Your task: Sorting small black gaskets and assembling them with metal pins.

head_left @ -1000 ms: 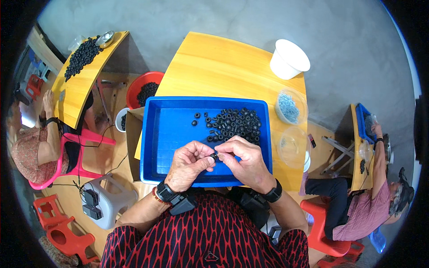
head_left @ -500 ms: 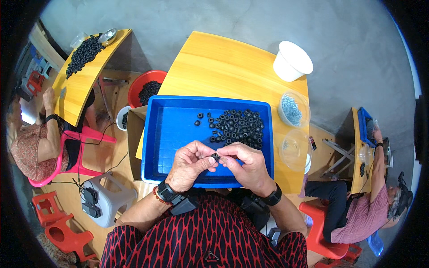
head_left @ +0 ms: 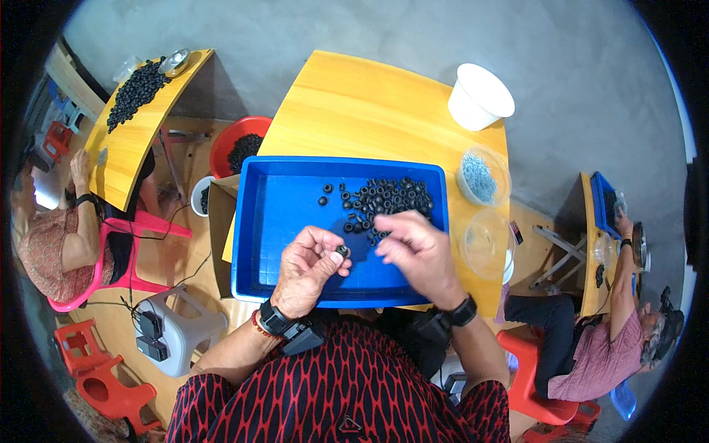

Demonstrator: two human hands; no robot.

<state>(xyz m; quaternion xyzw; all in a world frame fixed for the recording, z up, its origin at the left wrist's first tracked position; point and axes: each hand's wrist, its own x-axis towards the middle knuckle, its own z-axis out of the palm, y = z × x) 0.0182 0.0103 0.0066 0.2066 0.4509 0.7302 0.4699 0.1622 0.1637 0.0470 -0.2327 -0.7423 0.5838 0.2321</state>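
Note:
Between the thumb and fingers of my left hand [head_left: 309, 267] is a small round black part [head_left: 342, 252] with a hollow top. My right hand [head_left: 417, 255] hovers apart from it over the near right of the blue tray [head_left: 277, 221], thumb and fingers spread, slightly blurred, with nothing visible in them. Beyond my right hand lies a pile of small black parts [head_left: 391, 198], some of them round with holes. A few sit loose to the left of the pile. My right hand covers part of the pile's near side.
On the yellow table [head_left: 354, 96] stand a white bucket [head_left: 473, 100], a clear bowl of small silvery pieces [head_left: 480, 179] and a clear container [head_left: 484, 244]. A red basin [head_left: 229, 144] of black parts is on the floor at left. Co-workers sit at tables on both sides.
My right hand has parted from my left and moved right and away toward the pile, its fingers opening. My left hand keeps the black part, now more exposed, slightly left of before.

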